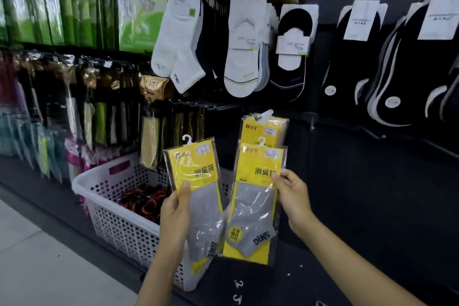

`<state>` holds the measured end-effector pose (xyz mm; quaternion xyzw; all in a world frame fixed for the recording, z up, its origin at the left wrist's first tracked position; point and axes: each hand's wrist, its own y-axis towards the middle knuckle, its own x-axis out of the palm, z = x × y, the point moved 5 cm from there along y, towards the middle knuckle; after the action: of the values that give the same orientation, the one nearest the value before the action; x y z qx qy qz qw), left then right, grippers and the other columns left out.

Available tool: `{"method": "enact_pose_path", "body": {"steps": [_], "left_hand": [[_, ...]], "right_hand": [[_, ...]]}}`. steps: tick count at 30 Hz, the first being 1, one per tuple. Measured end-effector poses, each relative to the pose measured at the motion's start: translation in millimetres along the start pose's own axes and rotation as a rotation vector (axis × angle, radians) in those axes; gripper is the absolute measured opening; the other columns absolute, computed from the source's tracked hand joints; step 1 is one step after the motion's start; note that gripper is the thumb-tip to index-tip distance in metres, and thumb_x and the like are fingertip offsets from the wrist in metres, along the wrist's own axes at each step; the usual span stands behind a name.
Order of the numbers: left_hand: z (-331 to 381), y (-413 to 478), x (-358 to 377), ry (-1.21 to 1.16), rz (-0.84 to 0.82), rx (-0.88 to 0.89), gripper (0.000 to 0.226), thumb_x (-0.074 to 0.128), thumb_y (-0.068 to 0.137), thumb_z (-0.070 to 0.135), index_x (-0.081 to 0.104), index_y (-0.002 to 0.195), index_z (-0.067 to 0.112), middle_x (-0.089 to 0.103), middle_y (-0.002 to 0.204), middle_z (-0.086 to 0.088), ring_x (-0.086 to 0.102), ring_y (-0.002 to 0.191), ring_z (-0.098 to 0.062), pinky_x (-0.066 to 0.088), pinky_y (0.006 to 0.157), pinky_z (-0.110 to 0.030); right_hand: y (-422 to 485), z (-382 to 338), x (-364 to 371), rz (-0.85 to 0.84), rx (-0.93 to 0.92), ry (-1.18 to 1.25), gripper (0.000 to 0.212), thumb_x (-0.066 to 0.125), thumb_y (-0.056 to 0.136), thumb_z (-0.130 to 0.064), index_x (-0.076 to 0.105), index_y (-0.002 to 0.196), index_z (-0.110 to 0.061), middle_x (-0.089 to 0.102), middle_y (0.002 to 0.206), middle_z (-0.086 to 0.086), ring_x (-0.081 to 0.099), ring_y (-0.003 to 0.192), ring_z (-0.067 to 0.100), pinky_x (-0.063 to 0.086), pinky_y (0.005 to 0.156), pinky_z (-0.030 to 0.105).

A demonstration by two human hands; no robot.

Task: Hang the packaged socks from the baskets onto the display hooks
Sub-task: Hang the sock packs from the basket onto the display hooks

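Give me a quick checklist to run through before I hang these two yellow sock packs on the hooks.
1. Left hand grips the left pack firmly: ok.
2. Right hand pinches the right pack by its edge: ok.
3. Left pack's hanger is upright and uncovered: ok.
4. Bare hooks are free above the packs: ok.
5. Rear pack, behind the right pack, is already seated on a hook: cannot tell.

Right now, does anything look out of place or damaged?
Two small white hook-shaped bits lie loose on the dark base, below the sock pack held by the right hand. They resemble the packs' plastic hangers, perhaps snapped off. Nothing else stands out.
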<state>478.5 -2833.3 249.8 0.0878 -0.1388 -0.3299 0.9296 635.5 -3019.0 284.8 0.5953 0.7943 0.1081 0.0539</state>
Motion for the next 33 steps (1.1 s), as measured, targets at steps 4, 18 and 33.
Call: {"method": "enact_pose_path", "body": {"steps": [4, 18, 33], "left_hand": [[4.3, 3.6, -6.5, 0.015, 0.04, 0.021, 0.027, 0.044, 0.094, 0.043, 0.042, 0.068, 0.037, 0.038, 0.065, 0.019, 0.045, 0.049, 0.013, 0.035, 0.051, -0.009], [1.9, 3.3, 2.4, -0.024, -0.016, 0.033, 0.021, 0.044, 0.094, 0.042, 0.052, 0.075, 0.039, 0.054, 0.052, 0.037, 0.049, 0.053, 0.023, 0.034, 0.048, 0.004], [-7.8, -1.9, 24.2, 0.011, -0.133, -0.018, 0.024, 0.044, 0.093, 0.045, 0.061, 0.08, 0.032, 0.062, 0.063, 0.023, 0.056, 0.064, 0.018, 0.044, 0.058, -0.007]], "right_hand": [[22.4, -22.4, -8.5, 0.079, -0.087, -0.047, 0.016, 0.055, 0.095, -0.013, 0.06, 0.08, -0.015, 0.066, 0.07, -0.005, 0.061, 0.058, -0.001, 0.047, 0.052, 0.01], [74.8, -6.0, 14.6, 0.126, 0.107, -0.034, 0.015, 0.067, 0.088, -0.024, 0.064, 0.08, -0.012, 0.069, 0.102, 0.013, 0.065, 0.096, 0.024, 0.052, 0.093, 0.044], [-5.4, 24.6, 29.8, -0.227, 0.239, 0.021, 0.026, 0.057, 0.093, -0.031, 0.065, 0.103, -0.007, 0.068, 0.097, 0.007, 0.064, 0.087, 0.017, 0.054, 0.083, 0.034]]}}
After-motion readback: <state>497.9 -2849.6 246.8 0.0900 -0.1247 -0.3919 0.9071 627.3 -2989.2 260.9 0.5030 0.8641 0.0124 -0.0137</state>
